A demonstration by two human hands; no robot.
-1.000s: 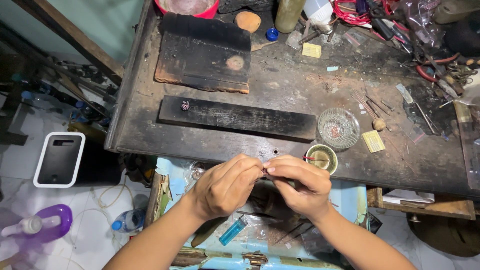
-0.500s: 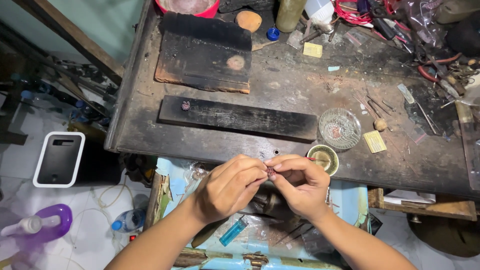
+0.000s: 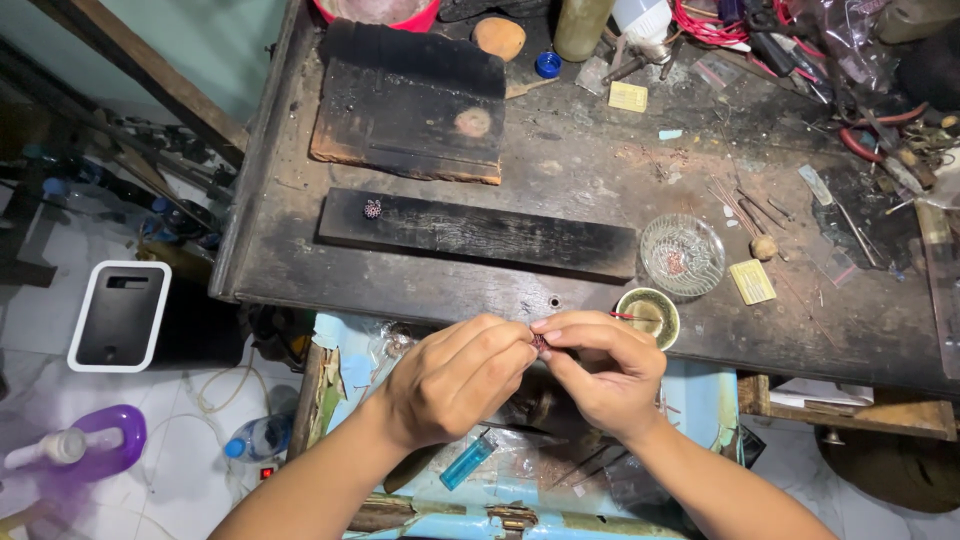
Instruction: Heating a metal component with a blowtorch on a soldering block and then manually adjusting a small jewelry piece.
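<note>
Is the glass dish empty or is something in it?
Not empty. The glass dish sits upright on the bench with small reddish bits in its middle; what they are is too small to tell.

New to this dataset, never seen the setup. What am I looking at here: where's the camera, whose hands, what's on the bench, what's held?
There is no machine: one camera on a person's head looks down at their own bare hands. The left hand and right hand meet fingertip to fingertip, pinching a tiny dark reddish bead at the edge of a worn workbench. On it lie a long dark board carrying a similar small bead, a glass dish and a small yellowish cup. A blue lighter lies below.
</note>
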